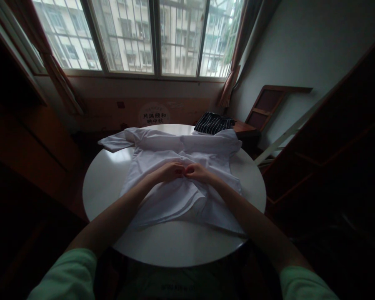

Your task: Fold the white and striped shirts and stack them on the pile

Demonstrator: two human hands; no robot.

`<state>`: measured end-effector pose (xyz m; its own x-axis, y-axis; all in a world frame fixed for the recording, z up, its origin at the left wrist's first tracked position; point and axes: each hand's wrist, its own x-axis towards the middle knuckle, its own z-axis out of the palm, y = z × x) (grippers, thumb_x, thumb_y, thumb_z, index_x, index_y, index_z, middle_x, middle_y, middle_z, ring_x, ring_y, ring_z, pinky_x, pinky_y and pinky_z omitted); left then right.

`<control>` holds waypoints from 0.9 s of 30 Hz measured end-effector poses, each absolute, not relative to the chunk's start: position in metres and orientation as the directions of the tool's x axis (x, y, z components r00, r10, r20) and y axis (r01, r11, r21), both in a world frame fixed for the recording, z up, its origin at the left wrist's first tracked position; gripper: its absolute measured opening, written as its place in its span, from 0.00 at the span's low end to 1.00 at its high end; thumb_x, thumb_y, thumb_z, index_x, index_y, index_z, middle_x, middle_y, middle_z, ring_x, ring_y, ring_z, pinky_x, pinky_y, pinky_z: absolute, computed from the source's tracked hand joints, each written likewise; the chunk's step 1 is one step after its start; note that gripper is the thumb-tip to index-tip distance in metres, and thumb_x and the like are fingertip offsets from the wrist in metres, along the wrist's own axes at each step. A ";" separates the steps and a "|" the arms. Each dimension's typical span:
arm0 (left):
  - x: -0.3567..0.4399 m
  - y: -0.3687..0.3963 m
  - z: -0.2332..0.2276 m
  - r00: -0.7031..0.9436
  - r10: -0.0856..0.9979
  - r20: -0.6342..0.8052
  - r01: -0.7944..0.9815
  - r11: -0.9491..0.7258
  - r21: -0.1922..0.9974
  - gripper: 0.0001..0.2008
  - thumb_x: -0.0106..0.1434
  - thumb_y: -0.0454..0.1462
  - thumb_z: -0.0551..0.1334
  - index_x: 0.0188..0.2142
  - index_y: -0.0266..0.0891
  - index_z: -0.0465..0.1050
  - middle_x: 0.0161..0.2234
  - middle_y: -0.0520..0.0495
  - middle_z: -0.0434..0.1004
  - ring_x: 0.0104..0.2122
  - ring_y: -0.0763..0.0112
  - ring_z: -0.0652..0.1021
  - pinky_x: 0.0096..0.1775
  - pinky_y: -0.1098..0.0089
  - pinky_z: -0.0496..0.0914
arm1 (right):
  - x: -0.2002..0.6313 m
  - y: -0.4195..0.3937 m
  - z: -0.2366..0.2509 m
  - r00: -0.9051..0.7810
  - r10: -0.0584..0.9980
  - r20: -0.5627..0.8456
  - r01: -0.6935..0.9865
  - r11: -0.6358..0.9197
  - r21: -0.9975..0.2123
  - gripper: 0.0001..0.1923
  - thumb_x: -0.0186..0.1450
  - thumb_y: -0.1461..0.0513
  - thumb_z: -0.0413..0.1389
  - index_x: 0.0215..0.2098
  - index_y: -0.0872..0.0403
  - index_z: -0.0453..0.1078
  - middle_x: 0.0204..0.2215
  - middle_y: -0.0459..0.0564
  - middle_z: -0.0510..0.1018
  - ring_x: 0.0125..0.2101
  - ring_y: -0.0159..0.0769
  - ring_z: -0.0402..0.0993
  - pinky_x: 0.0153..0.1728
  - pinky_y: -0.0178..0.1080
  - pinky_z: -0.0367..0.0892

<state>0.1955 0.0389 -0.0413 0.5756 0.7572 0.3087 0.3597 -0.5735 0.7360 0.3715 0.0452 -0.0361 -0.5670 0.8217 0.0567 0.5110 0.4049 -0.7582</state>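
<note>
Head view, the only one: left hand (170, 171) and right hand (197, 172) meeting fingertip to fingertip over the middle of a white shirt (178, 183), fingers curled in and pinching at the cloth along its centre line, perhaps at a button or placket, though too small and dim to say exactly what sits between them. Shirt spread flat across a round white table (175, 246), one sleeve trailing out to the far left, the near hem close to the table's front edge, a few loose layers bunched just below the hands. Risk as judged from here: thin, slippery fabric sliding out of such a small pinch; a tug at the centre dragging the whole garment and rumpling the flat layers; the near hem or the left sleeve creeping off the smooth rim under any pull toward the body. Dim light making fine work at the centre harder to see. Tabletop glossy and pale, bare around the shirt. Beyond it, a dark striped garment (213, 122) folded at the far edge, a wide barred window (143, 35) with reddish curtains, wooden furniture left and right, a plain wall.
</note>
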 end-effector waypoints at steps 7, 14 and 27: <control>0.193 0.041 -0.039 0.681 0.621 0.388 0.422 -0.766 0.485 0.04 0.54 0.34 0.59 0.26 0.38 0.72 0.27 0.51 0.71 0.26 0.76 0.67 0.30 0.75 0.59 | 0.372 0.047 -0.039 -0.562 0.823 0.084 0.502 0.420 -0.756 0.10 0.51 0.59 0.56 0.23 0.60 0.70 0.20 0.45 0.72 0.22 0.27 0.65 0.23 0.30 0.57; 0.192 0.045 -0.045 0.677 0.612 0.408 0.480 -0.788 0.386 0.05 0.55 0.34 0.58 0.26 0.36 0.71 0.27 0.51 0.71 0.25 0.77 0.67 0.28 0.76 0.60 | 0.372 0.048 -0.042 -0.562 0.821 0.096 0.493 0.426 -0.758 0.11 0.51 0.57 0.56 0.22 0.59 0.69 0.19 0.45 0.71 0.21 0.28 0.64 0.22 0.31 0.56; 0.194 0.039 -0.035 0.717 0.563 0.411 0.508 -0.826 0.244 0.04 0.55 0.33 0.58 0.27 0.36 0.72 0.28 0.50 0.72 0.26 0.77 0.69 0.28 0.76 0.61 | 0.371 0.047 -0.039 -0.560 0.824 0.083 0.502 0.417 -0.757 0.08 0.51 0.61 0.56 0.23 0.59 0.69 0.20 0.46 0.72 0.22 0.28 0.66 0.24 0.31 0.57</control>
